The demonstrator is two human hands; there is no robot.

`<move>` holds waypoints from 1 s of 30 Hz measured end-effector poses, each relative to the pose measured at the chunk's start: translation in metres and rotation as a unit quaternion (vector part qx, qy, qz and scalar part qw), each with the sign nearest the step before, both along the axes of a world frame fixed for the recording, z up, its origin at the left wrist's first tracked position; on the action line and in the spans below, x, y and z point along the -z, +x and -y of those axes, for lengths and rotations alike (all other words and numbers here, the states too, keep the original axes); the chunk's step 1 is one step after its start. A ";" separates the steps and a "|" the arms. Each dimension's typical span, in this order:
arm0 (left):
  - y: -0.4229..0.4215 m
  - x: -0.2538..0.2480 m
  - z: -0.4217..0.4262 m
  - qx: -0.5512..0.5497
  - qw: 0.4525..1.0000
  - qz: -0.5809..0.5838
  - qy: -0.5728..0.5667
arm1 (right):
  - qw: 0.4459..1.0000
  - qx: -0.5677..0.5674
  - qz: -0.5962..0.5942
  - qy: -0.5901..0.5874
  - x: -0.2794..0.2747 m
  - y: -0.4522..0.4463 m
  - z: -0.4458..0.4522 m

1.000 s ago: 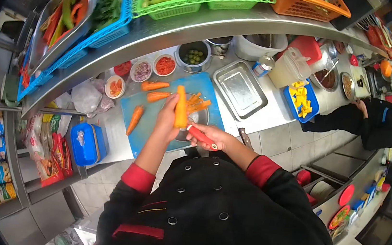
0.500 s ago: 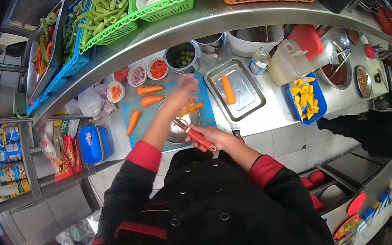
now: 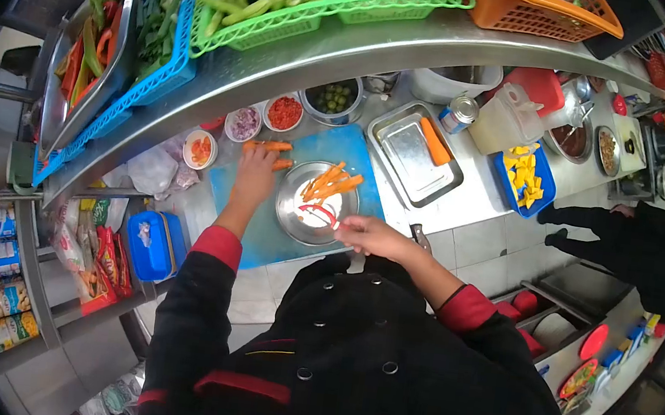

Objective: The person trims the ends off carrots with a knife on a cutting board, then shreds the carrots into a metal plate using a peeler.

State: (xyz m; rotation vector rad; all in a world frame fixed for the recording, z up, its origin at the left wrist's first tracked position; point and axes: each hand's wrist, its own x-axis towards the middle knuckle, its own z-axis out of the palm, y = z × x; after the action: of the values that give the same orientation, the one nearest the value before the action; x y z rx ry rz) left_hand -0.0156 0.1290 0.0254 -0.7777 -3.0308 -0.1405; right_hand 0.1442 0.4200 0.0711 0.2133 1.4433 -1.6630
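My left hand is over the left side of the blue cutting board, its fingers closed down on a carrot. Another carrot lies just beyond the fingertips. In my right hand is a red peeler, held over the near edge of a round metal bowl. Orange carrot pieces lie in that bowl, which rests on the board. To the right, a single carrot lies in a rectangular metal tray.
Small cups of chopped red and purple vegetables stand behind the board. A knife lies at the counter's front edge. A blue tub of yellow pieces is to the right. A metal shelf with vegetable baskets overhangs the counter. Another person stands at right.
My left hand has moved from above the bowl left to the carrots. The peeler has turned in my right hand and now points left over the bowl. The view has shifted slightly.
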 end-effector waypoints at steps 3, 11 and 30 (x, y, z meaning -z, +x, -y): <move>-0.003 0.000 0.011 0.023 0.999 -0.018 0.022 | 0.999 0.034 -0.016 0.040 0.005 0.003 0.016; 0.005 -0.045 0.016 -0.145 0.827 0.265 0.475 | 0.957 0.201 -0.128 0.167 -0.009 0.014 0.059; 0.089 -0.014 0.006 -0.326 0.382 0.597 0.625 | 0.887 0.138 -0.335 0.286 -0.048 0.036 0.120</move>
State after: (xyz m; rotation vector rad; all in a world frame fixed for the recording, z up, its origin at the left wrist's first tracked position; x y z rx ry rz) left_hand 0.0735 0.1230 0.0396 1.0908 -1.8538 -3.3472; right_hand 0.1798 0.3002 0.1188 0.1786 2.5293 -1.5523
